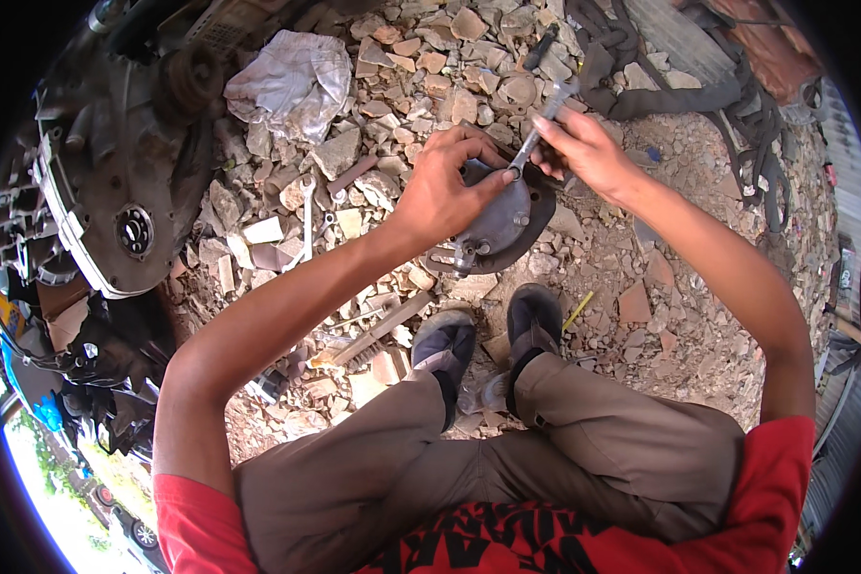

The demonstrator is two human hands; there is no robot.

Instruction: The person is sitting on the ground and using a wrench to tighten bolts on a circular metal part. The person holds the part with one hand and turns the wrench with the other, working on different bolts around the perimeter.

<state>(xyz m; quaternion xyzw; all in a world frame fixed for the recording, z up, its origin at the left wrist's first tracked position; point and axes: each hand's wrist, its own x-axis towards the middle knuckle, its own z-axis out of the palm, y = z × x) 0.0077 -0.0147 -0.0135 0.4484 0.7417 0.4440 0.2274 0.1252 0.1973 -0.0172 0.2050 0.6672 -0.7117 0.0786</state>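
My left hand [447,187] grips a grey metal housing [497,220] with a round cover and bolts, its thumb at the lower end of a silver combination wrench [533,131]. My right hand [584,148] is closed on the wrench's shaft, below its open jaw at the top. The lower end sits at a bolt on the housing's upper part, partly covered by my thumb. The housing rests in front of my shoes, and part of it is hidden by my left hand.
A large engine casing [96,201] stands at the left. Another wrench [307,215], a white rag [287,86] and a yellow stick [576,311] lie on the rubble. Dark straps [679,100] are at the upper right. My shoes [531,320] are below the housing.
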